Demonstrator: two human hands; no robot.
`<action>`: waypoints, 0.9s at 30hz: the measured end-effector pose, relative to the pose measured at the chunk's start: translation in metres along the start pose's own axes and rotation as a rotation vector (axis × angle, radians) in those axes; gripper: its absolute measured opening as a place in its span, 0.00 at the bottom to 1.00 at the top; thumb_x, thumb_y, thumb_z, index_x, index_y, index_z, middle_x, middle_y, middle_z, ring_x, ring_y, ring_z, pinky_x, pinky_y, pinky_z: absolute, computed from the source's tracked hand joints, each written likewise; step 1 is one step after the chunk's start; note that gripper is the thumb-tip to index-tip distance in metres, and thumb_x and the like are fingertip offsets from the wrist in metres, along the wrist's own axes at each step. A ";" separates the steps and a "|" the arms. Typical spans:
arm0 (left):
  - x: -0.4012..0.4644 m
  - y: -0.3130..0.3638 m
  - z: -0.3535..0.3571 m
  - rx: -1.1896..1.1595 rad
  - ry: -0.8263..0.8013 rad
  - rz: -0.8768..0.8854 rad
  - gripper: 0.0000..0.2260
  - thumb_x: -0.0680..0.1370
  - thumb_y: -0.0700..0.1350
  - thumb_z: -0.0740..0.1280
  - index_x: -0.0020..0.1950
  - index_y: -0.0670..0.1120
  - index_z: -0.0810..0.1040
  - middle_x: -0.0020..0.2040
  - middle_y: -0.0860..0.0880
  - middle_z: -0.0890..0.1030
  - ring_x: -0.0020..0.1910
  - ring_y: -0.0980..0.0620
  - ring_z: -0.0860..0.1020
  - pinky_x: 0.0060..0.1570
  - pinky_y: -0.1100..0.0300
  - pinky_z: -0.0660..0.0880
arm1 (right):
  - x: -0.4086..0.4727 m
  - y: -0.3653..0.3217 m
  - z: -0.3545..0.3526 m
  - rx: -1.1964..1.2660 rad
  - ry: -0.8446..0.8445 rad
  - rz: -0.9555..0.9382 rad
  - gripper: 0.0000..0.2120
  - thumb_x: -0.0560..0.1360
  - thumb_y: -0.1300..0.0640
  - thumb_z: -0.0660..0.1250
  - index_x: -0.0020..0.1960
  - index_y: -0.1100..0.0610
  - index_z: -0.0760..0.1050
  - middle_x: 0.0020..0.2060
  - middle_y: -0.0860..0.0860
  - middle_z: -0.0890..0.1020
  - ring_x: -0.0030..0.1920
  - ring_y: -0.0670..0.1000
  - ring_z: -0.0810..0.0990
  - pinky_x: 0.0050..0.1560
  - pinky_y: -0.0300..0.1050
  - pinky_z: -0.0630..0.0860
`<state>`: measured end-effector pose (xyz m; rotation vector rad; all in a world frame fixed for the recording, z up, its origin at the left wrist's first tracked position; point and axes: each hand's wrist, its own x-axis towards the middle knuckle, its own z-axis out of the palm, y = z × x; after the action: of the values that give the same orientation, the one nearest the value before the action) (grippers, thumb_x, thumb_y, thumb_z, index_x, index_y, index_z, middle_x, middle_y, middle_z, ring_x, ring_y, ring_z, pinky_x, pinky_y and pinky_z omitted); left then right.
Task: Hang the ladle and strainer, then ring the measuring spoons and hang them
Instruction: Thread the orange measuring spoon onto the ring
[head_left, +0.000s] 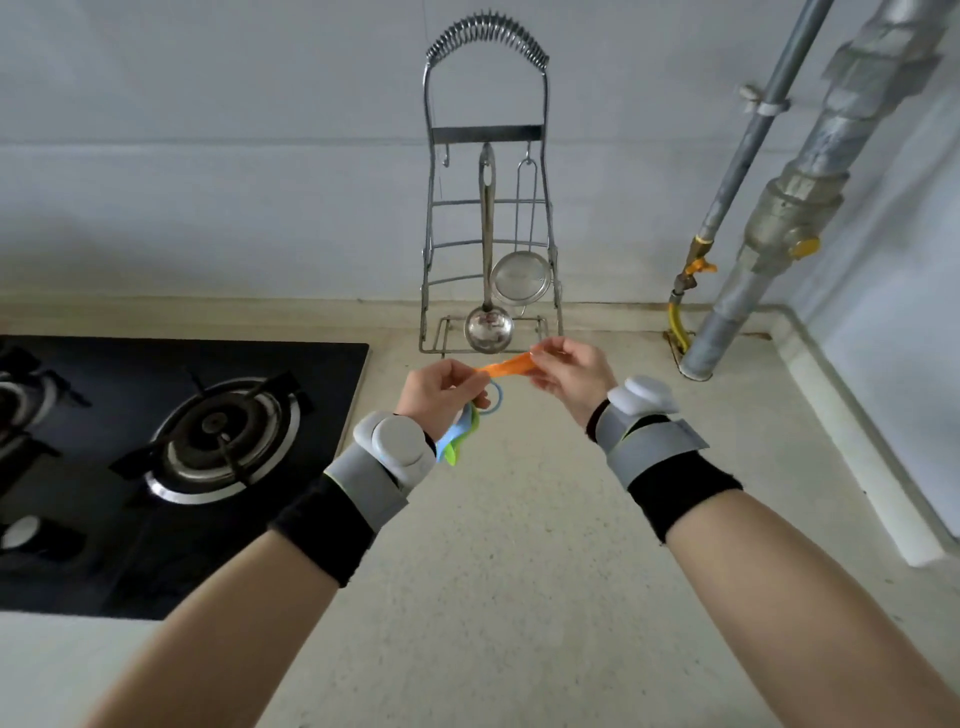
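A steel ladle (488, 325) and a small mesh strainer (521, 280) hang from hooks on the wire rack (551, 218) against the wall. In front of the rack, my right hand (569, 371) pinches one end of an orange measuring spoon (506, 366). My left hand (441, 389) grips the blue ring (496, 400) and meets the spoon's other end. Blue and green measuring spoons (457, 441) dangle under my left wrist. One hook (445, 156) at the rack's left holds nothing.
A black gas hob (311, 374) with a burner (223, 436) fills the left of the beige counter (519, 545). Metal pipes (779, 208) with yellow valves run down the right corner. A white raised edge (857, 441) borders the counter's right side.
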<state>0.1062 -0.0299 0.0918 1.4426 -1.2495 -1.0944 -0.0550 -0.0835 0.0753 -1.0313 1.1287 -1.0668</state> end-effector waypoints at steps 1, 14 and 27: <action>-0.003 0.001 -0.004 -0.026 0.006 0.007 0.07 0.73 0.39 0.67 0.35 0.44 0.75 0.30 0.50 0.79 0.25 0.63 0.77 0.29 0.73 0.72 | -0.002 -0.003 0.006 0.032 -0.048 0.008 0.09 0.74 0.67 0.62 0.39 0.56 0.73 0.37 0.53 0.78 0.30 0.42 0.82 0.42 0.38 0.75; -0.018 0.011 -0.035 -0.063 0.078 -0.003 0.06 0.73 0.45 0.68 0.36 0.48 0.78 0.24 0.58 0.81 0.27 0.64 0.78 0.29 0.73 0.74 | -0.027 -0.032 0.038 0.076 -0.315 0.078 0.06 0.77 0.67 0.58 0.46 0.58 0.71 0.35 0.55 0.77 0.30 0.49 0.82 0.37 0.45 0.82; -0.019 0.015 -0.028 -0.105 0.048 -0.091 0.10 0.74 0.44 0.67 0.33 0.45 0.74 0.22 0.55 0.81 0.24 0.61 0.79 0.25 0.71 0.74 | -0.046 -0.037 0.043 -0.485 -0.263 -0.225 0.08 0.65 0.65 0.74 0.43 0.59 0.78 0.31 0.51 0.83 0.25 0.40 0.79 0.33 0.32 0.79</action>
<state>0.1285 -0.0103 0.1129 1.4487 -1.0864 -1.1623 -0.0220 -0.0419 0.1248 -1.6630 1.0952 -0.8099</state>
